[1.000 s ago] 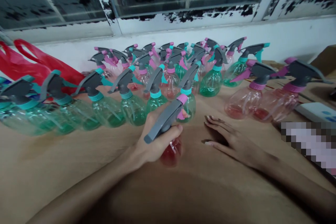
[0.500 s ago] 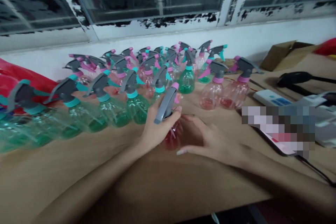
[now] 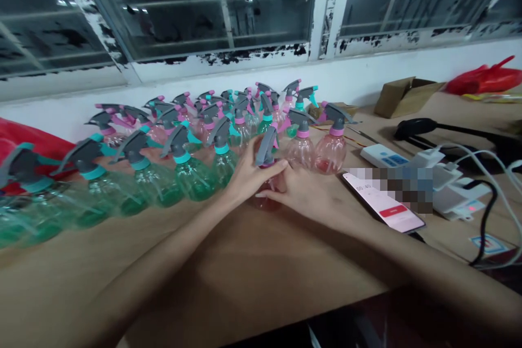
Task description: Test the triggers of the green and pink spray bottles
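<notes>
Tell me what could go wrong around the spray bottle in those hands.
The held spray bottle might slip or tip if the left hand, up near its neck, and the right hand, lower down, ease off unevenly.
A sideways swing could knock the green bottle or the pink bottle standing close beyond the hands.
The phone lies beside the right forearm and might be bumped.

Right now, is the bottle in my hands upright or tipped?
Upright: the bottle has its grey head on top, held between your left hand and right hand.
</notes>
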`<state>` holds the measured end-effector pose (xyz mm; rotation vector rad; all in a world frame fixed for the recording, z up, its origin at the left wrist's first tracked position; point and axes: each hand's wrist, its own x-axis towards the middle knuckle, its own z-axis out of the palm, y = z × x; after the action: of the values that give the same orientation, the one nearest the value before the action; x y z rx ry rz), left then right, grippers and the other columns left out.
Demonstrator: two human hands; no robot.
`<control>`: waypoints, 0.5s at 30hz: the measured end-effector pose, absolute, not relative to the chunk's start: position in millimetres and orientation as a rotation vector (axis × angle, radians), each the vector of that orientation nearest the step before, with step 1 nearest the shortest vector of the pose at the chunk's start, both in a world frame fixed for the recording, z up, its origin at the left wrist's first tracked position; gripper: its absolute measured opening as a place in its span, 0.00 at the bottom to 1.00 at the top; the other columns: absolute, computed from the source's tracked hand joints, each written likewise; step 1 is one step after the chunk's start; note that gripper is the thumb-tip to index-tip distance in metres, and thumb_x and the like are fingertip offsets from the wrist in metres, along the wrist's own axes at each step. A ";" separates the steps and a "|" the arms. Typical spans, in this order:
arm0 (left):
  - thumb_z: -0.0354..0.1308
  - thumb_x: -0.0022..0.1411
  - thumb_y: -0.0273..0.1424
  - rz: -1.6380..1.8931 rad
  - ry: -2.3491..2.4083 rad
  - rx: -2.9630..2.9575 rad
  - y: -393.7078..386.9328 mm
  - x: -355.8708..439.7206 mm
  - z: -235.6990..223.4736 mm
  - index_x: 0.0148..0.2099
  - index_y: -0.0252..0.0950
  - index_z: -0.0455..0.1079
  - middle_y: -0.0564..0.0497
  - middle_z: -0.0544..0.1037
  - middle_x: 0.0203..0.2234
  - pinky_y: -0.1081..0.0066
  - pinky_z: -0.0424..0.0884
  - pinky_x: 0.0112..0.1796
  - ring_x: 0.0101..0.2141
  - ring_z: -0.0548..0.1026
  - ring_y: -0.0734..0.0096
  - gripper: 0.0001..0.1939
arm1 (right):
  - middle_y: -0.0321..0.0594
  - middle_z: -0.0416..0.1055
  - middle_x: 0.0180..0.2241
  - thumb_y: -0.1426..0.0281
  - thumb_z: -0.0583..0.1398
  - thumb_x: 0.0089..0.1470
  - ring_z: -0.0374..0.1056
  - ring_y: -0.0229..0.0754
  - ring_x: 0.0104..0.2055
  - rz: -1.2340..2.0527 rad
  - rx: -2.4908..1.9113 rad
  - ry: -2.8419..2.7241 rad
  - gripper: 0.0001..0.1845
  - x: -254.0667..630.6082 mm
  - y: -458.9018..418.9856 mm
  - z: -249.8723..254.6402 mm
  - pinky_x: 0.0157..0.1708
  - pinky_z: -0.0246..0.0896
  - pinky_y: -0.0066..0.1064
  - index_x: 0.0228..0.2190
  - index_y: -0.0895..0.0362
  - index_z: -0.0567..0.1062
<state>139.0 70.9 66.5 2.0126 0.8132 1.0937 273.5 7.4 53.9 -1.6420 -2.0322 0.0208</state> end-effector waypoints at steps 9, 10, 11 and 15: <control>0.55 0.63 0.35 0.956 1.023 2.084 17.7 70.3 54.9 0.57 0.45 0.58 0.48 0.68 0.55 0.55 0.66 0.53 0.53 0.69 0.60 0.21 | 0.61 0.72 0.44 0.59 0.65 0.47 0.68 0.60 0.48 -0.019 -1.749 -1.972 0.31 266.8 47.3 64.6 0.41 0.64 0.43 0.46 0.68 0.69; 0.55 0.64 0.35 0.931 1.042 2.062 12.2 64.5 52.8 0.56 0.45 0.59 0.49 0.69 0.53 0.55 0.67 0.51 0.51 0.71 0.61 0.19 | 0.62 0.71 0.44 0.59 0.65 0.47 0.68 0.61 0.48 -0.019 -1.751 -1.971 0.31 266.5 51.6 65.0 0.42 0.64 0.44 0.46 0.68 0.69; 0.55 0.64 0.35 0.889 1.058 2.052 7.8 59.6 50.9 0.55 0.46 0.60 0.49 0.70 0.53 0.55 0.68 0.51 0.50 0.71 0.61 0.18 | 0.62 0.71 0.45 0.59 0.65 0.47 0.67 0.61 0.49 -0.019 -1.751 -1.971 0.31 266.3 55.9 65.4 0.43 0.63 0.44 0.46 0.69 0.69; 0.53 0.64 0.35 0.755 1.121 2.007 1.2 49.3 45.1 0.52 0.45 0.63 0.49 0.72 0.50 0.54 0.68 0.50 0.48 0.72 0.60 0.14 | 0.61 0.70 0.45 0.59 0.64 0.48 0.66 0.61 0.49 -0.017 -1.744 -1.976 0.30 264.7 70.6 65.7 0.45 0.63 0.46 0.47 0.69 0.69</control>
<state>49.3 1.2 45.1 2.0066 1.1213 0.7553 264.7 70.6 65.7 -1.7439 -1.9760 -0.0173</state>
